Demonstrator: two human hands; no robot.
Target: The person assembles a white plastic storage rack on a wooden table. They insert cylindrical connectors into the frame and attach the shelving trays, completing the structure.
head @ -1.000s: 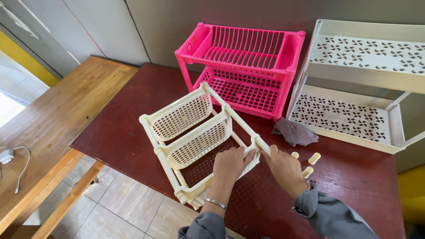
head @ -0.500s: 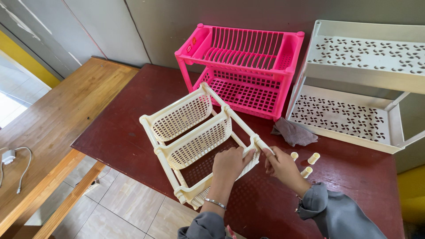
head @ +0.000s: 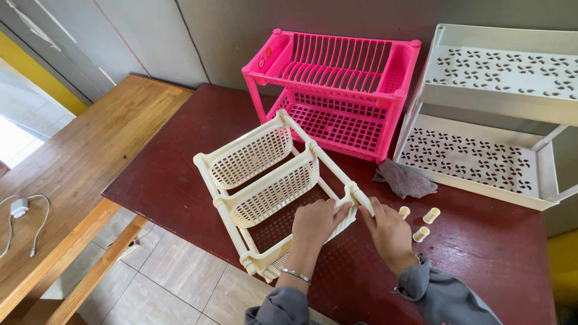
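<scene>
Cream three-tier rack (head: 271,180), tipped on its side on the dark red table (head: 180,180) so its leg end faces the person; left hand (head: 314,221) fingers clasp the end basket, right hand (head: 388,232) pinches the corner post, three loose cream feet (head: 421,219) just beside.

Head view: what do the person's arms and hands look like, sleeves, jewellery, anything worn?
Both hands are bare, with no gloves. The left hand has a thin silver-coloured beaded bracelet at the wrist, above a grey fabric sleeve. The right hand comes out of a matching grey sleeve with a gathered cuff. No rings or watch show.
</scene>
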